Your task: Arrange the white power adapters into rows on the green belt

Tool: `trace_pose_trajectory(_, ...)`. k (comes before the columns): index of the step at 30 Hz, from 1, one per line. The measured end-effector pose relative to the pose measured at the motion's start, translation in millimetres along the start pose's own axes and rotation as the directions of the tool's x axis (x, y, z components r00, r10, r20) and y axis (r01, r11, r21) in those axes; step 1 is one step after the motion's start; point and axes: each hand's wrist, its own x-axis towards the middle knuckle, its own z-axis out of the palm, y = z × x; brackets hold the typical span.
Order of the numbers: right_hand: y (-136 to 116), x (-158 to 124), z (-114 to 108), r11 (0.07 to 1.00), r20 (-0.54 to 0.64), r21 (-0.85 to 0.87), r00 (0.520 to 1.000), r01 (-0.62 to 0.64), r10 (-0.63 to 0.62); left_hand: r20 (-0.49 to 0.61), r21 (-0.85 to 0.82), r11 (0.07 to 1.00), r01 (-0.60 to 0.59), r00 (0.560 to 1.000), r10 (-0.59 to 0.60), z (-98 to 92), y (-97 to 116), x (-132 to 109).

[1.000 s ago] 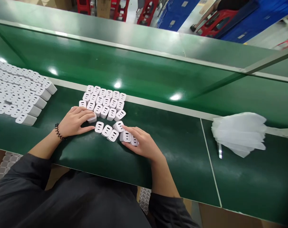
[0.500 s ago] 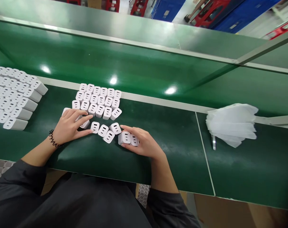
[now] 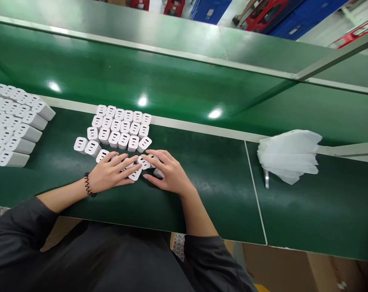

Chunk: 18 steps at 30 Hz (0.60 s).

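Note:
Several white charger plugs with dark port slots (image 3: 114,138) stand in rows on the green bench. My left hand (image 3: 111,172) lies over chargers of the nearest, uneven row, fingers stretched to the right. One charger (image 3: 135,174) shows by its fingertips. My right hand (image 3: 168,172) faces it, thumb and fingers apart around a few chargers at the row's right end. One of these, a charger (image 3: 159,173), shows partly beneath the right palm. Both hands appear to touch chargers without closing on any. Those under the left fingers are partly hidden.
A larger block of white chargers (image 3: 12,121) stands at the far left. A fanned stack of translucent white sheets or bags (image 3: 289,156) lies at the right, by the green back panel (image 3: 178,97). Blue crates (image 3: 210,11) and red stools lie beyond the panel.
My left hand has moved right, from the row's left end onto its middle, uncovering chargers. My right hand has shifted left and opened out from the two chargers it held.

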Motion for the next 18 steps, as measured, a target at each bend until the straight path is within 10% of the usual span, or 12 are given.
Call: trace_pose_trajectory(18,11,-24,-25,0.968,0.179,0.064,0.957,-0.244,0.229,-0.156,0.096,0.982,0.163,0.977,-0.147,10.2,-23,-3)
